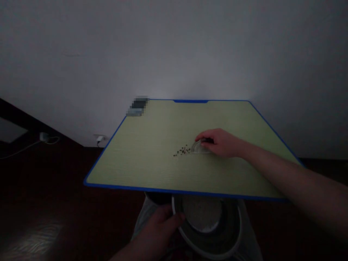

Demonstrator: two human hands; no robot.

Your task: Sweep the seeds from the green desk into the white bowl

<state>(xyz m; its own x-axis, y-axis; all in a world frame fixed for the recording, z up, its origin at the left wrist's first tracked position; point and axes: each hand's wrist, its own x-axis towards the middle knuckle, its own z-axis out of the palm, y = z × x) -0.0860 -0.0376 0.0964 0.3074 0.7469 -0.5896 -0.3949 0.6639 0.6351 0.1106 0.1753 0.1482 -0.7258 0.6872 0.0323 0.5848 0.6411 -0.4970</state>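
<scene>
My right hand point(219, 142) rests on a pale green table point(152, 145) with a blue edge, its fingers closed on a small clear half-round scraper point(199, 148) held upright on the tabletop. A small scatter of dark grains point(182, 150) lies just left of the scraper. My left hand point(160, 226) grips the left rim of a round white-rimmed bowl point(209, 226) held below the table's near edge. The bowl has a pale patch inside; the dim light hides what it is.
A small blurred dark object point(138, 106) sits at the table's far left corner. A white wall stands behind. A plug and cable point(100, 139) lie by the wall at the left, above a dark floor.
</scene>
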